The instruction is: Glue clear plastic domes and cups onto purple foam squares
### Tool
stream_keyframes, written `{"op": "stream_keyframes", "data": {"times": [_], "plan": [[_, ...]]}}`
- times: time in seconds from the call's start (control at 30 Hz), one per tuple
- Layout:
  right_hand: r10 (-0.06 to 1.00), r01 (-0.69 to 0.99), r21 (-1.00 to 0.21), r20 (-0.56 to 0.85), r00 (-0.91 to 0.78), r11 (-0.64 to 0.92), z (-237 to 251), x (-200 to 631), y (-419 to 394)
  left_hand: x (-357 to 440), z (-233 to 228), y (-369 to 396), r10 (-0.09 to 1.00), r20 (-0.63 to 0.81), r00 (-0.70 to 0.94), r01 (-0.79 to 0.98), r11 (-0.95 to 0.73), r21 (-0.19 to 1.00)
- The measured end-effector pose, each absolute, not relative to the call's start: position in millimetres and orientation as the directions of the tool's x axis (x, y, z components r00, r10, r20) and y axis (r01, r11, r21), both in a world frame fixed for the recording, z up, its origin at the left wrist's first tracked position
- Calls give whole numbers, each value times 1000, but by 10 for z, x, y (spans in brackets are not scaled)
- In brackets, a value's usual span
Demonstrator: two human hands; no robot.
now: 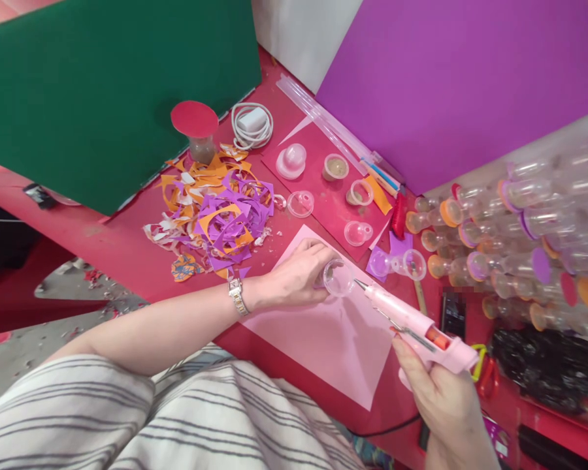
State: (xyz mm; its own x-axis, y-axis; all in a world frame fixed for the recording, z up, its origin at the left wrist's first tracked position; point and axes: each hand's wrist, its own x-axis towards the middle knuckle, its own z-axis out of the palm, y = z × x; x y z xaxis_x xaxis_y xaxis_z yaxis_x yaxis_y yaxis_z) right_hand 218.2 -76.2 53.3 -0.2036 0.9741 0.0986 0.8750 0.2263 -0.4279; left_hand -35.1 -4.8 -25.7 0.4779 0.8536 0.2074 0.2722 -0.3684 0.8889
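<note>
Our left hand [294,277] gripped one clear cup [338,279] over the pink sheet [333,333]; our right hand [438,391] closed round the pink glue gun [411,320], nozzle at the cup's rim — gluing underway, we judged. At three o'clock lay a stack of capped cups [519,241], too many to count; five loose cups remained at twelve o'clock.

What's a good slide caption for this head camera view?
Left hand holds a clear cup over pink paper; right hand aims a pink glue gun.
</note>
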Motion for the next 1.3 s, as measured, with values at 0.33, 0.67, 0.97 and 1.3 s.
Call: {"op": "stream_keyframes", "data": {"times": [0.33,0.67,0.97,1.3], "plan": [[976,879,-425,117,-184,216,523,2137,-709,-345,-265,-42,852,208,481,271,-370,889],[994,876,-470,51,-94,107,486,2169,-671,-338,-279,-42,857,218,467,248,-363,898],[987,903,-400,89,-130,155,512,2059,-615,-344,-253,-32,853,222,472,239,-367,899],[980,901,-386,89,-176,197,480,2046,-583,-347,-245,-43,851,233,471,211,-365,907]]}}
